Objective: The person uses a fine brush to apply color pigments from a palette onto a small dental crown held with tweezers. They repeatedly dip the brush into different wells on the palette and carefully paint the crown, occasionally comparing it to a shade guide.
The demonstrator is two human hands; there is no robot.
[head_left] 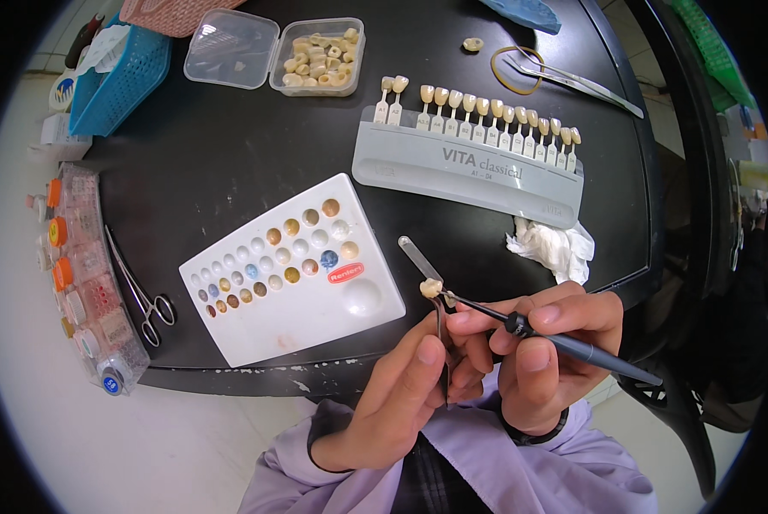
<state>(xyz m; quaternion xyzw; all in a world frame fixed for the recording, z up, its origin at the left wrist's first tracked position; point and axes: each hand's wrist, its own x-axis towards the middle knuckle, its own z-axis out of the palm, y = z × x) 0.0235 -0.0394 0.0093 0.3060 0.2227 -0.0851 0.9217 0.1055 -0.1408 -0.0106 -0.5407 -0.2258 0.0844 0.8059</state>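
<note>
Right of palette (260,338): left hand (404,381) pinching metal holder (441,319), crown (431,289) at tip; right hand (560,343) gripping brush (585,349). Slackened pinch or brush nudge could drop crown.

A small cream crown (431,289) sits beside a slanted dark brush (568,344).

dark print marks the grey holder (440,177), white print the red label (346,272) on the palette (315,308).
</note>
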